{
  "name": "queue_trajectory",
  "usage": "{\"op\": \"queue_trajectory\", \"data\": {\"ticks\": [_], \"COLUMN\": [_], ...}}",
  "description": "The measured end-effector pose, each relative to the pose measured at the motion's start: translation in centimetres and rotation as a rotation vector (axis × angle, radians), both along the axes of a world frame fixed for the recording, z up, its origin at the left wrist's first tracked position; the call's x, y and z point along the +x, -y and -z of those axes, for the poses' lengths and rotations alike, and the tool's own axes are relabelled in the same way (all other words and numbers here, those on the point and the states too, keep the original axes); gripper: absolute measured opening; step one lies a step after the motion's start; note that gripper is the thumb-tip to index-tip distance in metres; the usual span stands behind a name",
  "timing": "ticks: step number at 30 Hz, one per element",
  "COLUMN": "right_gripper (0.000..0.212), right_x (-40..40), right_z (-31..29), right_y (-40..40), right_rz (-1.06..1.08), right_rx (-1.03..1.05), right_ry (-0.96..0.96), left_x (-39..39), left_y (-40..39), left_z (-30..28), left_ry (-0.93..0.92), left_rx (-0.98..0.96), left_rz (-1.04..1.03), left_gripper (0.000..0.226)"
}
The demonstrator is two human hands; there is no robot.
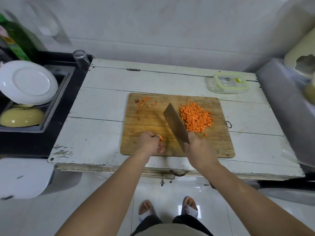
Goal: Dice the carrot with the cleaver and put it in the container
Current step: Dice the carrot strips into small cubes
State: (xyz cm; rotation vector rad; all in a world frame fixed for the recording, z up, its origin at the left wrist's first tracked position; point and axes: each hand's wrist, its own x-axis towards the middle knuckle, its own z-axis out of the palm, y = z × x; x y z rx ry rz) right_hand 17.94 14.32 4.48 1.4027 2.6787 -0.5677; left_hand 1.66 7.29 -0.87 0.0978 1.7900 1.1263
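The left hand (150,142) pinches a small carrot bit (161,138) at its fingertips. The right hand (197,147) grips the cleaver (175,124) beside the carrot cubes (196,117).

Both forearms are bare to the frame edge; no sleeves, watch or rings visible on the left hand (150,142) or right hand (197,147). Dark trousers (150,222) and a grey-beige top hem (170,229) show. Open-toed grey slippers (190,206) with orange lining are worn.
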Motion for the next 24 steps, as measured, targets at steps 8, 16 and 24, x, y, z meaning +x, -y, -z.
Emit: {"op": "queue_trajectory", "data": {"ticks": [8,16,24], "right_gripper": [0.014,0.029,0.041], "right_x": [0.1,-0.7,-2.2], "right_z": [-0.3,-0.4,0.1], "right_y": [4.0,4.8,4.9], "right_rz": [-0.175,-0.149,-0.205], "right_rx": [0.063,0.058,0.084], "right_ry": [0.079,0.160,0.248], "left_x": [0.0,-0.1,-0.3], "left_y": [0.2,0.0,-0.3], "left_z": [0.6,0.7,0.7], "left_ry": [-0.006,-0.040,-0.036], "left_rx": [0.007,-0.007,-0.021], "left_rz": [0.002,0.017,0.022], "left_gripper": [0.012,0.011,0.012]}}
